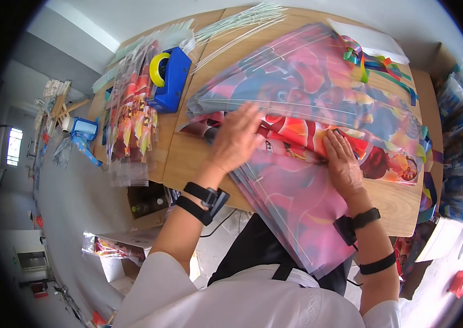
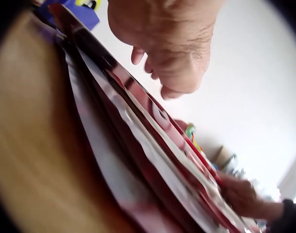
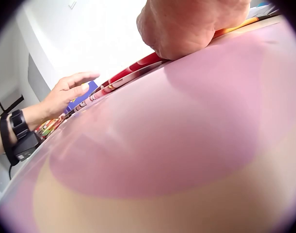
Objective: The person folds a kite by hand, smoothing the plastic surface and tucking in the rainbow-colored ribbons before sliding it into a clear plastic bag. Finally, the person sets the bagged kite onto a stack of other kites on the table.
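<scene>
A large folded sheet, pink and blue with thin rods [image 1: 297,82], spreads over the wooden table, and a lower pink flap [image 1: 297,191] hangs over the front edge. Across its middle lies a narrow red patterned fold [image 1: 291,134]. My right hand [image 1: 343,164] presses flat on this fold, fingers extended. My left hand [image 1: 237,136], slightly blurred, is at the fold's left part with fingers extended; the left wrist view shows this hand [image 2: 167,43] raised above the layered edges [image 2: 138,111]. In the right wrist view my right hand [image 3: 186,29] rests on the red fold.
A blue tape dispenser [image 1: 171,82] stands left of the sheet, beside plastic-wrapped red and yellow pieces [image 1: 133,115]. Thin white rods [image 1: 237,27] lie at the back. Rainbow ribbons [image 1: 379,65] are at the back right. Blue packages [image 1: 461,147] hang at the right.
</scene>
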The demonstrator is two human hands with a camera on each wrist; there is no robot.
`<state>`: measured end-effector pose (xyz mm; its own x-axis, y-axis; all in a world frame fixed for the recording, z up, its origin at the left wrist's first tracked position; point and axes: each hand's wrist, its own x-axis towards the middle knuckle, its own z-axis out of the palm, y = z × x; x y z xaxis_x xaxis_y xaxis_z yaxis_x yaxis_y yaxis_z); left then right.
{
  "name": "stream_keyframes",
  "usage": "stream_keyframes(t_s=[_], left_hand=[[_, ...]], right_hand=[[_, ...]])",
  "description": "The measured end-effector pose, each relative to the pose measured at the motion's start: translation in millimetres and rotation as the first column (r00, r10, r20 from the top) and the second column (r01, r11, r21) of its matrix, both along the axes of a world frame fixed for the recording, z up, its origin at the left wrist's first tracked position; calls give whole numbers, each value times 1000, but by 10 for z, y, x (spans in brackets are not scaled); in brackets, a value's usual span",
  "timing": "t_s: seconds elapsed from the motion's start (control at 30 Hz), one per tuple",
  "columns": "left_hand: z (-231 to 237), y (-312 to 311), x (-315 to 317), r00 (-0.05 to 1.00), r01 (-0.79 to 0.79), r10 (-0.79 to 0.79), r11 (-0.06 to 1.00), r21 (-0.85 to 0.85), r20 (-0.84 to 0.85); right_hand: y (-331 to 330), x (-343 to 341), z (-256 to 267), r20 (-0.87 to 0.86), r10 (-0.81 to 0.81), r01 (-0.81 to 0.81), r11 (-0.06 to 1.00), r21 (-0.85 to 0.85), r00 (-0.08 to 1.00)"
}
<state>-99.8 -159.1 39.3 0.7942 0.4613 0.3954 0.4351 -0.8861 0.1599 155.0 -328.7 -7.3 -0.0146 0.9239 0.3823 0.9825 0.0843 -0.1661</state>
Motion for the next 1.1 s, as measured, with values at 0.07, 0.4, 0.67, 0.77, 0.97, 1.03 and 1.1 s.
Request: stream_keyframes(t_s=[0.07, 0.4, 0.67, 0.77, 0.97, 1.03, 1.1], left_hand=[[-106, -149, 50, 995, -28, 23, 998, -48, -96], [-448, 148, -484, 864, -448, 436, 894, 10, -251], [-100, -125, -25, 946, -314, 313, 949, 8, -80], [-28, -661, 716, 994, 65, -84, 969, -238, -69], [-361, -805, 983, 971, 32, -71, 984, -173, -228], [-325, -812, 990, 966, 34, -82, 980, -198, -244], [-285, -823, 997, 951, 8, -72, 978, -209, -300]], right_hand=[[-1, 16, -8, -6, 7, -7, 1000, -10, 1000], [-91, 73, 140, -124, 52, -74, 980, -183, 991], [-120, 90, 166, -125, 61, -84, 977, -194, 990], [-132, 85, 162, -119, 35, -57, 981, -184, 992], [-532, 64, 246, -175, -70, 91, 989, 118, 982], [-889, 13, 131, -564, -279, 424, 895, 142, 778], [-1108, 44, 106, -971, -167, 686, 688, -238, -169]])
